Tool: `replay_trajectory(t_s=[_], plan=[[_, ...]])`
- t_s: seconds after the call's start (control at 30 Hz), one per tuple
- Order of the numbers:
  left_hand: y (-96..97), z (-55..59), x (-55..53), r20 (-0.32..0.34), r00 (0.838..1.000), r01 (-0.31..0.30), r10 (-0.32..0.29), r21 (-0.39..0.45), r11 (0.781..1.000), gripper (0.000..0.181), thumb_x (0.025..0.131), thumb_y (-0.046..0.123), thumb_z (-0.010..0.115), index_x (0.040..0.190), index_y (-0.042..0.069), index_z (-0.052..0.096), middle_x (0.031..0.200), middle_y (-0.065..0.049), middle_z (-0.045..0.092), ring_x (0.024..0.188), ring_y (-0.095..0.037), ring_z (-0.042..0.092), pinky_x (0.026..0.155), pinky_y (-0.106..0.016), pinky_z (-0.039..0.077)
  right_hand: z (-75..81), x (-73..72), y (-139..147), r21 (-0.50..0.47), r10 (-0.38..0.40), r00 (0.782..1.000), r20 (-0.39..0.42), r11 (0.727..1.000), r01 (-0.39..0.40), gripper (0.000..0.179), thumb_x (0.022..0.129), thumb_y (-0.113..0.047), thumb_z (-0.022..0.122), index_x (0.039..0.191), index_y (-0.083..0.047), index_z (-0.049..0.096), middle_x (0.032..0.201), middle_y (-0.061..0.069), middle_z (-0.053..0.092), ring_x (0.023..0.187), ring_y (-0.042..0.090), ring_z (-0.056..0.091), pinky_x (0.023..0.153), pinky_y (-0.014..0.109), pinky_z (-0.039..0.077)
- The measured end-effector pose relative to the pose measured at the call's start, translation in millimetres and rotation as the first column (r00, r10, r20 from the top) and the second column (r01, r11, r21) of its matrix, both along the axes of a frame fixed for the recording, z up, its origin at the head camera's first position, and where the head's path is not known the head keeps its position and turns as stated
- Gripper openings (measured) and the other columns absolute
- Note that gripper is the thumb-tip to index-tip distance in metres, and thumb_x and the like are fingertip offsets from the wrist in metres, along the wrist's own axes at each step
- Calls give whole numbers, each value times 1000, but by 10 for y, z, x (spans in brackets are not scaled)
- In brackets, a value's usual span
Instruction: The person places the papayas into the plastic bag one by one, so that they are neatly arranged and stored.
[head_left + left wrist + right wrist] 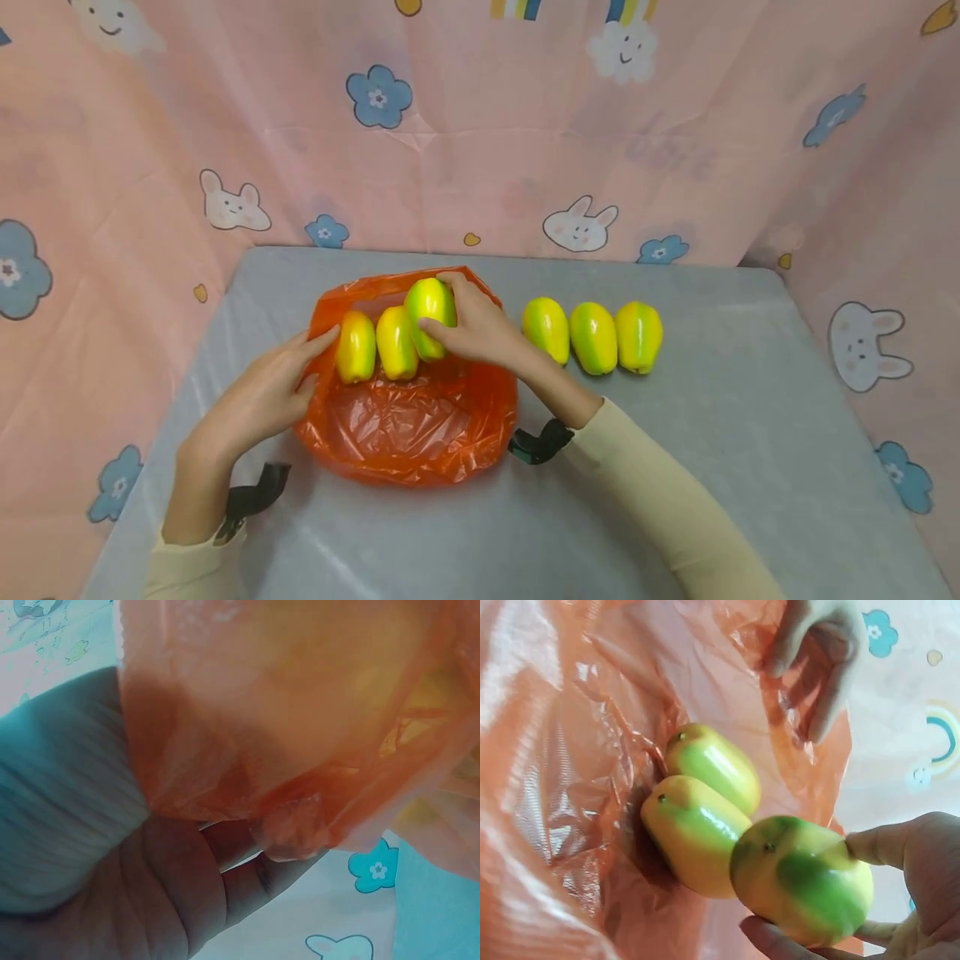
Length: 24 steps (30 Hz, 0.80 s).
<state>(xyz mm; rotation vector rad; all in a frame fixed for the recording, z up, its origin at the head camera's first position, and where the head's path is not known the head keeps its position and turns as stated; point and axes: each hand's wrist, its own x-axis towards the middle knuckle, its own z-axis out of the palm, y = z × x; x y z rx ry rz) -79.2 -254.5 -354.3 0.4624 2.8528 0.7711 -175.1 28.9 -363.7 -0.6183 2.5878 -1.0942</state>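
An orange-red plastic bag (405, 425) lies spread open on the table, its mouth facing up. Inside it sit two yellow-green mangoes, a left one (356, 347) and one beside it (397, 343). A third mango (431, 317) is held in my right hand (480, 325), thumb on the near side and fingers behind, just over the second mango's right side. My left hand (273, 392) holds the bag's left rim, fingertips close to the left mango. In the left wrist view, the bag's plastic (247, 712) hides part of the left hand (157, 892).
Three more mangoes stand in a row right of the bag: one (546, 329) partly behind my right forearm, a middle one (594, 337) and an outer one (639, 336). The grey table (735, 458) meets a pink patterned curtain (480, 158) at its back and sides.
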Motion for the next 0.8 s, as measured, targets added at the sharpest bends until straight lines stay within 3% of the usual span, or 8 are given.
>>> replay_trajectory(t_s=[0.27,0.5,0.8], plan=[[-16,15,4,-8,1000,3,-3,-3,1000,71,92,-7,60,160,0,42,157,-27,52,123,-41,59,103,-62,56,-40,-106,-76,54,-5,996,85,999,1,78,103,-35,65,163,-3,27,148,19,53,123,30,61,105,46,58],[-35,37,-3,-25,1000,4,-4,-6,1000,70,93,-6,59,160,0,43,156,-26,52,118,-39,60,100,-59,58,-60,-123,-111,162,-48,995,91,986,33,78,104,-37,62,165,-6,23,156,23,45,127,35,60,107,52,56],[-22,15,-1,-16,1000,7,-7,3,1000,70,92,-6,61,159,-1,43,156,-26,53,119,-39,59,99,-58,58,-119,-146,-170,274,-91,991,96,960,61,80,99,-38,67,162,-8,28,152,24,46,117,36,61,102,52,58]])
